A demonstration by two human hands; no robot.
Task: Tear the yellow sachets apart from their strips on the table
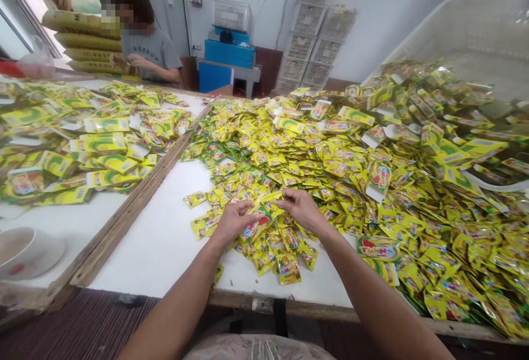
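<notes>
Over the near edge of a heap of packets, my left hand [236,221] is closed around a small yellow carton [255,229] with a red and green print. My right hand [303,211] pinches a yellow piece at the carton's upper right end; I cannot tell whether it is a flap or a packet. Below and around both hands lie small shiny yellow packets [288,267]. To the right of my right forearm rests a flat printed carton [377,248], and another carton [378,179] stands tilted on the heap.
A white tub [458,15] lies tipped at the right, with cartons spilling out. A wooden strip [140,192] divides the white table [136,258]. Left of it are piled cartons [103,145] and a white bowl [25,250]. Across the table is a co-worker [151,51], near stacked sacks [86,43].
</notes>
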